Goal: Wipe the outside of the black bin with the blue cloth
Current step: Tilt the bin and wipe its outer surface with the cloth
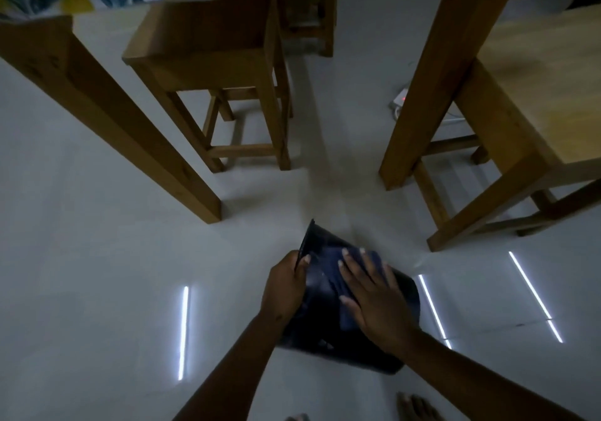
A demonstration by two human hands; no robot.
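The black bin (pixel 320 336) lies tilted on its side above the pale floor, its rim pointing up and to the left. My left hand (pixel 284 287) grips the rim at the bin's left edge. My right hand (pixel 374 294) presses flat on the bin's upper wall with its fingers spread. Under those fingers lies the blue cloth (pixel 328 264), dark and hard to tell from the bin; only a strip of it shows beyond the fingertips.
A wooden stool (pixel 221 73) stands ahead, a second wooden stool (pixel 520 134) to the right. Thick table legs (pixel 123 128) slant on the left and another (pixel 432 73) at centre right. A white power strip (pixel 400 100) lies on the floor behind. Bare toes (pixel 416 404) show at the bottom.
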